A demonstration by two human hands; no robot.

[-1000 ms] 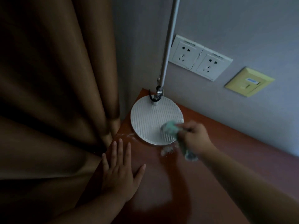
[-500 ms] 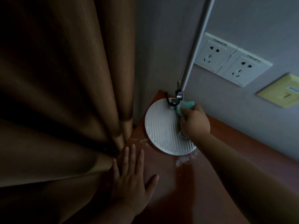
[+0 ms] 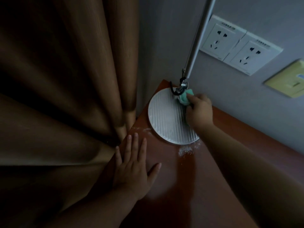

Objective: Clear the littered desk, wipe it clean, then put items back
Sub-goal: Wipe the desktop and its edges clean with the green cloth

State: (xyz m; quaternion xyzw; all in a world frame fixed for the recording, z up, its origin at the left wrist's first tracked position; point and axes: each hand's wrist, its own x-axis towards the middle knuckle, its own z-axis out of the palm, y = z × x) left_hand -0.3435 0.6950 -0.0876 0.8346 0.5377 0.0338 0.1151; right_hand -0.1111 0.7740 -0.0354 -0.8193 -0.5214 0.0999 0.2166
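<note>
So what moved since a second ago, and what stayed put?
The right hand, gripping the green cloth, slid from the near edge of the lamp base across to its far side, by the foot of the pole. Nothing was let go. The left hand stayed flat on the desk, and the white dust beside the base remains.

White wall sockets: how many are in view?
2, side by side on the wall: left socket beside the lamp pole, right socket next to it. More may lie off-frame.
</note>
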